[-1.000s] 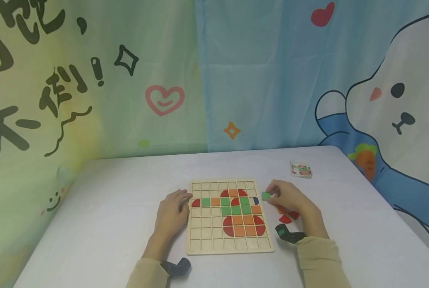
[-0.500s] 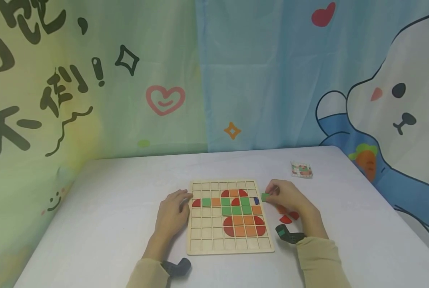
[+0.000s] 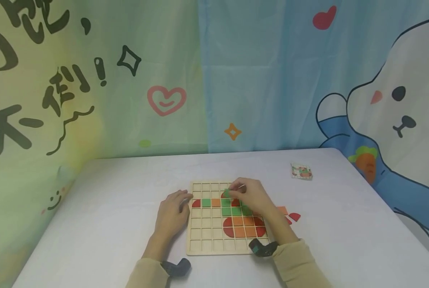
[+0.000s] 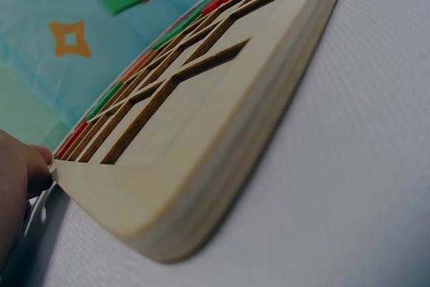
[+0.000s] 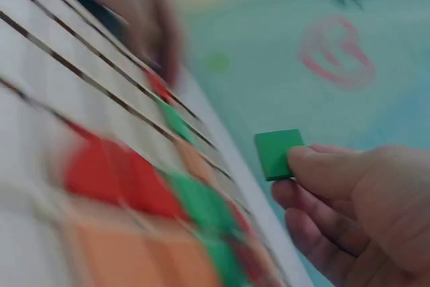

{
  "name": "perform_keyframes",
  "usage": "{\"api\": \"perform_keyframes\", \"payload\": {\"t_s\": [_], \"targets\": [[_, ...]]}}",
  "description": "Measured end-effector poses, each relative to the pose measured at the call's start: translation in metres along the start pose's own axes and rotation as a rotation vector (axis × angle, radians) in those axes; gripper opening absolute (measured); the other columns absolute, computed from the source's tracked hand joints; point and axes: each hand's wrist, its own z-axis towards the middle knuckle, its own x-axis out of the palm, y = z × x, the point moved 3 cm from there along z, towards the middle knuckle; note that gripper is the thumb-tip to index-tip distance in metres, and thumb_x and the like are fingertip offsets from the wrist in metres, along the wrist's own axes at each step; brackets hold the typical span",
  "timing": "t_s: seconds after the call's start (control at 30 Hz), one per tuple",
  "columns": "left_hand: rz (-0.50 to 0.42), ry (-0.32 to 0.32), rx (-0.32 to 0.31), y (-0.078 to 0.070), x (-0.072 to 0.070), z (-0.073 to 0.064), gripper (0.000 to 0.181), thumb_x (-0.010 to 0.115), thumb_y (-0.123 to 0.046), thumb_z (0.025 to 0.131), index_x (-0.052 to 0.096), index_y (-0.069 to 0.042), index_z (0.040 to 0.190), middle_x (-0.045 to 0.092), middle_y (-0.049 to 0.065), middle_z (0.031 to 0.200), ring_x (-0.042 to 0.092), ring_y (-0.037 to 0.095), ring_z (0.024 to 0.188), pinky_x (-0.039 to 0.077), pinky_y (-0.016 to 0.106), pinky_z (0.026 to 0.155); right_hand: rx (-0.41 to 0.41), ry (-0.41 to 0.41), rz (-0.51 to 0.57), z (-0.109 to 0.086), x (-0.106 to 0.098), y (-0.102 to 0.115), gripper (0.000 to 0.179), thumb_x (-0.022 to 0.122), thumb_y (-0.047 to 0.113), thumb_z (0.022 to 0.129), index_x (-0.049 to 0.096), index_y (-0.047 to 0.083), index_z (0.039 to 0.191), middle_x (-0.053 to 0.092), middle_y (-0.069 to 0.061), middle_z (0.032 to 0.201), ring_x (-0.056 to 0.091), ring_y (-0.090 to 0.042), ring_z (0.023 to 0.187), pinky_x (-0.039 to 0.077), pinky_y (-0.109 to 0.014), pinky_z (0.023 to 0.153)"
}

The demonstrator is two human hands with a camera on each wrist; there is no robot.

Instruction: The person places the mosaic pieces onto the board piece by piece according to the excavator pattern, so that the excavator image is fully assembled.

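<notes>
A wooden grid board [image 3: 204, 245] lies on the table, with red, orange and green pieces set in some of its cells. My right hand [image 3: 253, 196] is over the upper part of the board and pinches a green square tile [image 5: 277, 156] between thumb and fingers. In the left wrist view the green tile [image 4: 121, 1] is held above the board's surface. My left hand [image 3: 172, 212] rests at the board's left edge, fingertips touching the rim near a red piece [image 3: 196, 203]. The right hand and forearm hide some cells at the upper right.
Right of the board lie a loose orange tile [image 3: 282, 210] and red rounded pieces [image 3: 295, 217], partly behind the right forearm. A small picture card [image 3: 302, 171] is farther back on the right. A printed curtain [image 3: 156, 132] hangs behind the table.
My right hand has carried the green tile leftward, from beside the board's right edge to above its upper middle. The left hand has stayed at the left edge.
</notes>
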Motion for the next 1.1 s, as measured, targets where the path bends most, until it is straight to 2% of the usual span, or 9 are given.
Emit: {"api": "perform_keyframes", "payload": {"t_s": [0.17,0.27,0.37,0.77,1.1], "targets": [[-0.002,-0.007,0.015,0.003,-0.001,0.001,0.031,0.054,-0.015,0.088,0.066,-0.020,0.116,0.060,0.002,0.131,0.048,0.025,0.130,0.038,0.053,0.106,-0.126,0.026,-0.025,-0.003,0.051,0.033,0.007,0.071,0.022,0.085,0.070,0.020,0.092,0.069,0.008,0.089,0.064,-0.005,0.079,0.054,-0.022,0.071],[-0.005,-0.011,0.026,0.004,0.000,0.001,0.031,0.055,-0.014,0.088,0.067,-0.020,0.115,0.061,0.002,0.130,0.049,0.025,0.130,0.039,0.054,0.105,-0.185,0.007,-0.026,-0.005,0.069,0.045,0.008,0.071,0.019,0.085,0.070,0.017,0.092,0.070,0.006,0.089,0.064,-0.007,0.079,0.054,-0.021,0.071],[-0.012,-0.005,0.031,0.004,0.001,0.001,0.031,0.055,-0.014,0.087,0.067,-0.020,0.115,0.061,0.002,0.130,0.049,0.025,0.130,0.039,0.055,0.105,-0.204,-0.002,-0.055,-0.007,0.079,0.050,0.007,0.071,0.019,0.085,0.070,0.018,0.091,0.069,0.007,0.087,0.062,-0.006,0.079,0.053,-0.021,0.071],[0.000,-0.036,0.053,0.001,-0.002,0.001,0.031,0.056,-0.013,0.086,0.068,-0.017,0.114,0.062,0.005,0.129,0.051,0.028,0.127,0.042,0.056,0.102,-0.219,0.018,-0.159,-0.009,0.085,0.051,0.004,0.069,0.018,0.086,0.072,0.018,0.089,0.068,0.007,0.090,0.060,-0.008,0.084,0.052,-0.023,0.075],[0.004,-0.021,0.048,0.001,-0.002,0.001,0.031,0.055,-0.013,0.087,0.067,-0.018,0.114,0.061,0.005,0.130,0.051,0.027,0.128,0.042,0.055,0.102,-0.272,-0.010,-0.197,-0.011,0.087,0.052,0.004,0.068,0.016,0.086,0.072,0.015,0.088,0.065,0.005,0.089,0.062,-0.010,0.087,0.054,-0.022,0.077]]}}
